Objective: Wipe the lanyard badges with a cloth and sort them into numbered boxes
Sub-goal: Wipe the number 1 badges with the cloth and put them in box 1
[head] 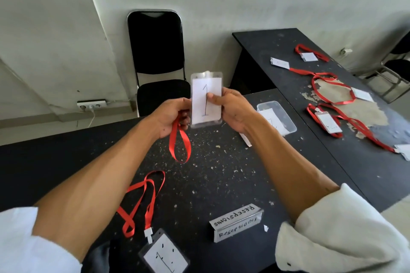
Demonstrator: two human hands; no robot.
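A clear badge (206,99) with a card marked "1" is held upright above the black table (210,173) between both hands. Its left edge is gripped by the left hand (170,115), whose fingers are curled round it and round the red lanyard (179,144), which hangs below in a loop; where the strap joins the badge is hidden. The right hand (230,108) pinches the right edge, with the thumb laid on the card's face and the fingers concealed behind. A clear box (277,115) is seen beyond the right forearm, which partly covers it; the number on the paper inside cannot be read. A second badge (165,255), also marked "1", is cut off by the lower edge, its strap lying loose. A hand-lettered sign (236,221) stands nearby. Several other badges (328,122) are spread over the side table (277,42), one cropped at the right border.
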